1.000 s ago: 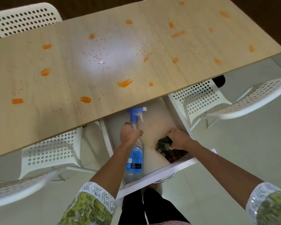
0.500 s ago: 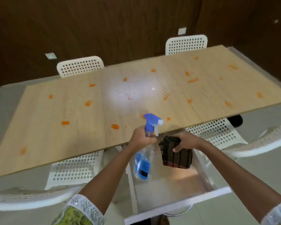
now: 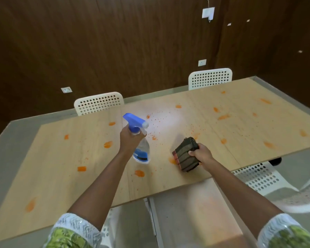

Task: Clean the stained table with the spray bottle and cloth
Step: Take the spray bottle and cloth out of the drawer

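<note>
Head camera looks down over a long light-wood table (image 3: 222,140) dotted with orange stains (image 3: 108,144) and a scatter of fine orange specks around a pale sheen near its middle. At the far left edge of the tabletop sits a faint orange smear, with a sharper rectangular orange mark (image 3: 82,168) a little further in. Behind the table on the left stands a white perforated chair (image 3: 98,103), pushed in against the far edge.

Moving right, the left hand (image 3: 130,140) is raised above the table with its fingers wrapped closed around the neck of a spray bottle (image 3: 141,151). That bottle has a blue trigger head with a white nozzle tip pointing right, and a clear body with a blue label hanging below the hand, tilted toward the camera. An orange stain lies on the wood just below the bottle.

Further right, the right hand (image 3: 200,154) is closed around a folded dark cloth (image 3: 185,155) with reddish stripes, thumb on top. The cloth is at the table's near edge over an orange stain; whether it touches the wood I cannot tell.

Below the near edge an open white drawer (image 3: 195,212) extends toward the camera. A second white perforated chair (image 3: 210,78) stands at the far side on the right, and another one (image 3: 258,178) sits under the near right corner. Dark wood panelling (image 3: 132,42) backs the scene.
</note>
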